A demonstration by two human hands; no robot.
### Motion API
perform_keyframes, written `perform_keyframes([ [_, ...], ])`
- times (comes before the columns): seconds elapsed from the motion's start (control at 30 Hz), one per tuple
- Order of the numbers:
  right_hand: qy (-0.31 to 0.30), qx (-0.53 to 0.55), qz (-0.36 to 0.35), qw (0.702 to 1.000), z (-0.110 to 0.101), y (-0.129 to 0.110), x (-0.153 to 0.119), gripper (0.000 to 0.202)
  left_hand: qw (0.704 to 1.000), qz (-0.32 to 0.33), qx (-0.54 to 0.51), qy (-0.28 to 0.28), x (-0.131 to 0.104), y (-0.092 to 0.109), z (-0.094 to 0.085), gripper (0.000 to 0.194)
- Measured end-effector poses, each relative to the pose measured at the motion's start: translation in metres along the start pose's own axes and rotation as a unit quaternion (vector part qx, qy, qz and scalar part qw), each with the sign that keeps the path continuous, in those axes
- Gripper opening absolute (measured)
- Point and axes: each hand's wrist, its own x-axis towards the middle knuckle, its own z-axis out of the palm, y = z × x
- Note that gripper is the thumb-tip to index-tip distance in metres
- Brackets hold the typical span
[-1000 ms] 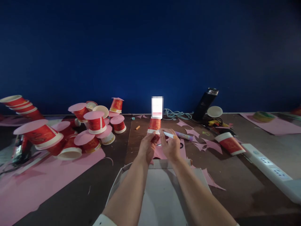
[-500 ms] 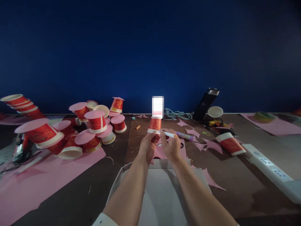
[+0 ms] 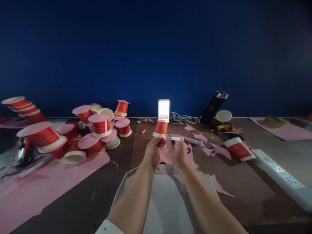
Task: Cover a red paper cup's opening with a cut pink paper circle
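Note:
An upside-down red paper cup (image 3: 160,127) is in front of me, tilted slightly, its white rim toward my fingers. My left hand (image 3: 153,152) is closed around the lower part of this cup. Between the thumb and fingers of my right hand (image 3: 178,152) is a slim white pen-like tube (image 3: 175,138) with an orange end, lying nearly level beside the cup's rim. My right fingertips are close to the cup; whether they touch it I cannot tell. Under my hands lie pink paper (image 3: 165,158) and scissors (image 3: 188,150), partly hidden.
Red cups topped with pink paper discs (image 3: 99,126) crowd the left. A lit, blurred screen (image 3: 164,109) stands behind my cup. Rightward are a purple patterned tube (image 3: 191,140), pink scraps (image 3: 220,150), a black flask (image 3: 214,109) and a power strip (image 3: 280,172). A white box (image 3: 168,198) sits under my forearms.
The white tube in my right hand has turned slightly, from sloping down to the right to nearly level. Both hands stay almost in place, and the cup is still held.

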Motion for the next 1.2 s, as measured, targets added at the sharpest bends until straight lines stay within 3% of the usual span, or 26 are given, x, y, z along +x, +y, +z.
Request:
perform_keyframes([
  [0.4, 0.031, 0.019, -0.003, 0.999, 0.001, 0.001, -0.002, 0.027, 1.000, -0.004, -0.010, 0.000, -0.002, 0.001, 0.003, 0.006],
  [0.6, 0.086, 0.062, -0.021, 0.994, -0.002, 0.000, -0.001, 0.020, 0.998, -0.033, -0.023, 0.042, -0.008, 0.005, 0.008, 0.007],
  [0.73, 0.083, 0.069, -0.026, 0.994, -0.001, 0.000, -0.001, 0.018, 0.998, -0.037, -0.018, 0.046, -0.010, 0.006, 0.009, 0.008],
  [0.9, 0.077, 0.066, -0.027, 0.995, 0.000, 0.001, -0.002, 0.017, 0.999, -0.040, -0.014, 0.032, -0.008, 0.004, 0.008, 0.007],
  [1.2, 0.079, 0.110, -0.043, 0.990, 0.001, 0.000, -0.004, 0.019, 0.999, 0.010, 0.032, -0.019, -0.006, -0.001, 0.005, 0.004],
])
